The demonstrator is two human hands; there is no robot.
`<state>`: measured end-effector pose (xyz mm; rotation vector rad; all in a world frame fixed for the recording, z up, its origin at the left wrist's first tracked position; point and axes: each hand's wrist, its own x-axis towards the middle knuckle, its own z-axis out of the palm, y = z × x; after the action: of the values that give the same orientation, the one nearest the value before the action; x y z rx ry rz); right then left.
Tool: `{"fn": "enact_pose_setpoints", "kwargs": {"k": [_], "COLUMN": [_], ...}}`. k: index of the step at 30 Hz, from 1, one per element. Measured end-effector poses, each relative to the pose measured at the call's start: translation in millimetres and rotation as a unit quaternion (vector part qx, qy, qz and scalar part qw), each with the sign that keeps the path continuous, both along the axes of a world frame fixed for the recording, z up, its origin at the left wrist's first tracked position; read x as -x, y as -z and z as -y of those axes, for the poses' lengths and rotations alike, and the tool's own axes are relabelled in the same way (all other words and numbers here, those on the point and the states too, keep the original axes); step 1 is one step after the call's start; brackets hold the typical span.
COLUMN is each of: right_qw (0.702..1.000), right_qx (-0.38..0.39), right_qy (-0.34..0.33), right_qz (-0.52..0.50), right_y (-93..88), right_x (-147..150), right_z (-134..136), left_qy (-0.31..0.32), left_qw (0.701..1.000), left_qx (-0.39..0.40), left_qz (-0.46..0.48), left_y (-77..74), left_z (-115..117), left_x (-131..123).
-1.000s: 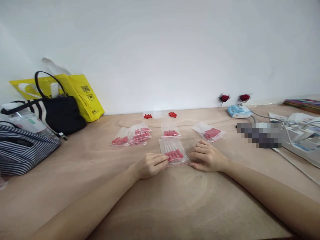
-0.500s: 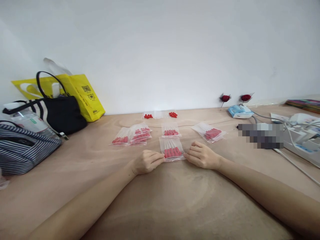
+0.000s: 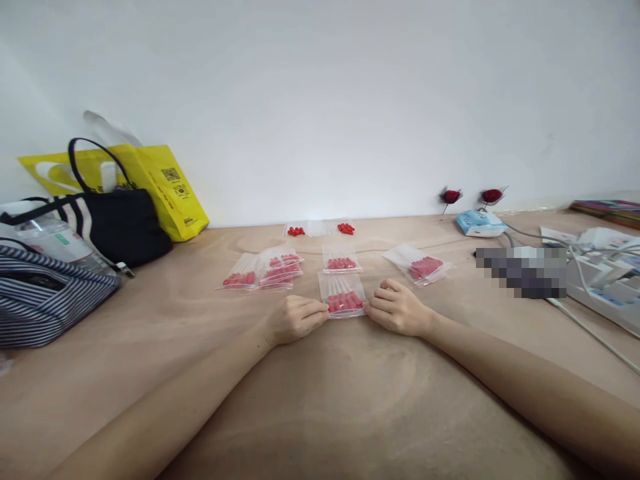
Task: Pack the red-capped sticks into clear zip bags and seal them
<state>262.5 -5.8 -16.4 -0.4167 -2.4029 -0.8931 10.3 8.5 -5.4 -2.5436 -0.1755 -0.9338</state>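
Print noted, wording unreadable

The yellow bag [image 3: 176, 207] carries two QR codes [image 3: 171, 174] and black print, too small to read. The bottle [image 3: 60, 245] bears a label with a green patch, also illegible. The black handbag [image 3: 127, 225] stands before the yellow bag, covering part of it.

The front plastic bag [image 3: 342, 293], with a row of red-ended sticks [image 3: 343, 302], lies on the table [image 3: 345, 407] between the hands. The left hand [image 3: 296, 320] has thumb and fingertips pinched together on its near left corner; the right hand [image 3: 397, 309] likewise on the near right.

A second plastic bag [image 3: 341, 259] lies just beyond. Overlapping bags [image 3: 277, 268] lie leftward, another filled bag [image 3: 419, 265] rightward. Pixelation hides an object near the power strip [image 3: 607, 300].
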Motion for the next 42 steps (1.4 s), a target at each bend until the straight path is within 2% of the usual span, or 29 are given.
{"fn": "enact_pose_setpoints", "kwargs": {"k": [6,12,16,18,27,32,39,42], "right_qw": [1.000,1.000,0.998,0.997,0.997,0.998,0.996,0.996], "right_qx": [-0.006,-0.009,-0.003,0.000,-0.002,-0.025,-0.071,-0.060], "right_qy": [0.007,0.005,0.039,0.050,0.022,0.013,0.047,0.048], "right_qz": [-0.008,-0.020,-0.039,-0.055,-0.068,-0.057,-0.031,-0.038], "right_y": [2.4,2.5,1.3,1.2,3.7,-1.1,-6.1,-4.7], "right_x": [-1.5,-1.4,2.1,8.8,53.6,50.4,48.4,42.7], "right_z": [0.6,0.5,3.0,4.5,-1.0,1.1,9.0,7.9], "left_qy": [-0.017,-0.031,-0.039,-0.045,-0.044,-0.040,-0.029,-0.024], "left_qw": [1.000,0.999,0.999,0.999,0.999,0.999,0.998,0.998], "left_qx": [-0.016,-0.016,-0.002,0.003,-0.002,0.003,0.012,0.019], "left_qz": [0.022,0.021,0.025,0.022,0.029,0.029,0.045,0.051], "left_y": [2.3,-2.0,-2.6,-1.5,0.3,1.2,1.5,3.1], "left_z": [-0.3,4.3,5.6,5.3,3.5,3.6,4.1,2.9], "left_x": [1.4,-0.9,-2.4,-3.0,-4.4,-3.5,-4.3,-2.1]}}
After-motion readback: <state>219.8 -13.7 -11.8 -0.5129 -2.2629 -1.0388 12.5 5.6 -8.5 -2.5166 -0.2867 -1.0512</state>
